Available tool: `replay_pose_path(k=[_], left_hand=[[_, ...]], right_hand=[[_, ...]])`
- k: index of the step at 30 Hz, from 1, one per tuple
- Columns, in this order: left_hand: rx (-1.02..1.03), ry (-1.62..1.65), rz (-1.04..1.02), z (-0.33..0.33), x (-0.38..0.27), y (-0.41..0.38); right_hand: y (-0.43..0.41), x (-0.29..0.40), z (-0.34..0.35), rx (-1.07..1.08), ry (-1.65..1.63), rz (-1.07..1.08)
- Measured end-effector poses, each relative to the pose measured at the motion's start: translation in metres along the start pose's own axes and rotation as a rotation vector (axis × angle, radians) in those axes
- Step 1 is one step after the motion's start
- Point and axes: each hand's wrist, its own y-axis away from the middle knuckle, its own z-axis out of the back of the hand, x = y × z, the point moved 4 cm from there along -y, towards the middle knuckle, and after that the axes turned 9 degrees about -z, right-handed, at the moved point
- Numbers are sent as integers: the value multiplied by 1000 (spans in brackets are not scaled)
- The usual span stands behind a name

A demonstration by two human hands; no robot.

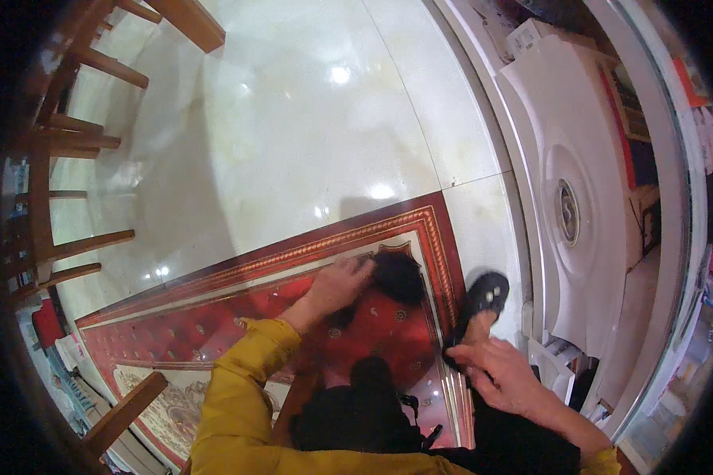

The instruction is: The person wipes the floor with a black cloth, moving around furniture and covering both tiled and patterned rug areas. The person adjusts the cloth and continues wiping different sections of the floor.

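My right hand (502, 374) is at the heel of a black shoe (488, 291) with light spots on its toe, its fingertips on the shoe's back edge. A bare foot (480, 325) shows inside the shoe. Toward the middle, my left hand (341, 285) is blurred, and its fingertips reach the edge of a dark, soft-looking item (398, 276). Whether those fingers grip the item cannot be told. That item lies over the corner of a red patterned rug or mat (243, 297). Both arms wear yellow sleeves (237, 386).
Glossy pale floor tiles (309, 119) spread ahead. Wooden furniture legs (113, 68) stick in from the left, and another wooden leg (125, 412) stands at lower left. Along the right runs a white moulded panel (570, 285) with an oval emblem, beside boxes (529, 38) and a pale frame.
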Motion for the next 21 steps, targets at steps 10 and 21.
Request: replay_pose_path(k=[10,21], left_hand=[[-344,-408,1113,55,174,80],[-78,-120,186,-33,-32,-228]], right_hand=[[-13,-141,-103,-96,-720,-368],[-25,-190,-88,-398,-775,-392]])
